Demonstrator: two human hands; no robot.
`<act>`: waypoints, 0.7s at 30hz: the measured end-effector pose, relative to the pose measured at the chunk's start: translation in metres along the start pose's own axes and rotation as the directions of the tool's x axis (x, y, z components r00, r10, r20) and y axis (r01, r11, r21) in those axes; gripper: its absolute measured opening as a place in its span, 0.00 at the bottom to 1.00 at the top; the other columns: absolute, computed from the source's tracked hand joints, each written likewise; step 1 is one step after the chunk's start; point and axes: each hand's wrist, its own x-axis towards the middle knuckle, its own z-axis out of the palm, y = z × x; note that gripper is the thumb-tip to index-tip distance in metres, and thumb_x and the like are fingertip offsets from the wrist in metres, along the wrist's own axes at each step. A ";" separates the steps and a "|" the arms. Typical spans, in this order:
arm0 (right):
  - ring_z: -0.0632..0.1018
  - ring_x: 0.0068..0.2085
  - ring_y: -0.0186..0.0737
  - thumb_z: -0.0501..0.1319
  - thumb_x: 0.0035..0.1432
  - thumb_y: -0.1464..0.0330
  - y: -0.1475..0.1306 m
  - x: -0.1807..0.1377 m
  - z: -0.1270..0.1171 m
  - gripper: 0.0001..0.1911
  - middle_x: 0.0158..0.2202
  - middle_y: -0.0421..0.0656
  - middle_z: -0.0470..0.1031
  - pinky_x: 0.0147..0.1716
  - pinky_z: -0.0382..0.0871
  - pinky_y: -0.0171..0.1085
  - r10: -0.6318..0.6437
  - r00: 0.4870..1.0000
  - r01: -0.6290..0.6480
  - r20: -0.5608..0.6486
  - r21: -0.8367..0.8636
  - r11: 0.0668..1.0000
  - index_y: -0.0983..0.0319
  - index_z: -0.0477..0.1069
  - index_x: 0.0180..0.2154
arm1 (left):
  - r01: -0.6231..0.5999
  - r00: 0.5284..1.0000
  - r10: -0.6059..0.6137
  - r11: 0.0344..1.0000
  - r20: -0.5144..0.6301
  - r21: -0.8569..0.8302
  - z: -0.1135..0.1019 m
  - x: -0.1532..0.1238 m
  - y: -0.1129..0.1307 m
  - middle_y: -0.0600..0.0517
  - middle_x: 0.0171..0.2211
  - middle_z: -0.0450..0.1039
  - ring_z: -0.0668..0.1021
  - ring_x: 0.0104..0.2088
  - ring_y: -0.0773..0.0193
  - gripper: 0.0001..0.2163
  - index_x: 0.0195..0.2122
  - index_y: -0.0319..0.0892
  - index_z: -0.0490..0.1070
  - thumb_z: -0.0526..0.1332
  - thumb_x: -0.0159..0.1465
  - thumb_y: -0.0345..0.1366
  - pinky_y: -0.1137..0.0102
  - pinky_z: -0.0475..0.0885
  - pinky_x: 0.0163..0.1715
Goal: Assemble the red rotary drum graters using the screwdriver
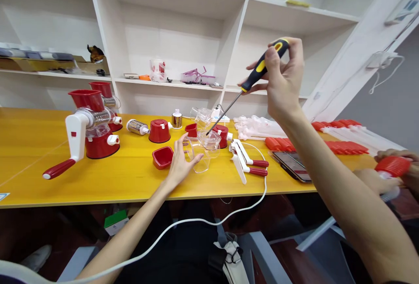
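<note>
My right hand (pixel 284 74) is raised and wrapped around the dark blue and yellow handle of a screwdriver (pixel 258 71). Its thin shaft slants down to the left, the tip close to the clear plastic parts. My left hand (pixel 181 162) rests low over the table, thumb and fingers around the side of a clear plastic housing (pixel 201 162); the see-through edges are hard to make out. Beside that hand lies a small red hopper (pixel 163 157). Behind are red bases (pixel 159 131), a grater drum (pixel 137 127) and more clear parts. White crank handles with red grips (pixel 249 162) lie to the right.
Two assembled rotary graters (pixel 94 122) stand on the yellow table (pixel 39 144) at left. A phone (pixel 292 165), red parts (pixel 347 147) and bagged white parts (pixel 258 127) lie at right. A white cable (pixel 183 220) crosses the front. Another person's hands (pixel 376 179) hold a red ribbed piece.
</note>
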 end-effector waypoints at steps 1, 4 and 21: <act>0.84 0.35 0.50 0.67 0.54 0.46 -0.003 0.002 0.002 0.24 0.34 0.38 0.79 0.25 0.79 0.45 0.006 1.000 -0.006 0.027 -0.010 1.000 0.50 0.58 0.39 | -0.005 1.000 0.005 1.000 -0.002 0.007 0.000 -0.001 -0.001 0.42 0.60 0.60 0.71 0.57 0.51 0.37 0.66 0.52 0.51 0.67 0.60 0.51 0.55 0.75 0.51; 0.83 0.31 0.46 0.67 0.55 0.46 -0.005 0.006 0.007 0.24 0.33 0.38 0.79 0.20 0.75 0.40 0.008 0.997 -0.006 0.082 -0.023 1.000 0.51 0.58 0.40 | -0.012 1.000 0.012 1.000 -0.008 0.011 0.000 -0.002 -0.003 0.42 0.60 0.60 0.71 0.57 0.51 0.38 0.67 0.52 0.50 0.67 0.60 0.52 0.55 0.75 0.51; 0.81 0.24 0.43 0.67 0.56 0.45 -0.008 0.013 0.015 0.25 0.31 0.36 0.77 0.15 0.73 0.40 -0.022 0.975 0.031 0.220 -0.034 0.999 0.51 0.58 0.40 | -0.013 1.000 0.013 1.000 -0.010 0.004 0.000 0.000 -0.003 0.42 0.60 0.60 0.72 0.56 0.51 0.36 0.66 0.52 0.52 0.67 0.61 0.50 0.55 0.75 0.51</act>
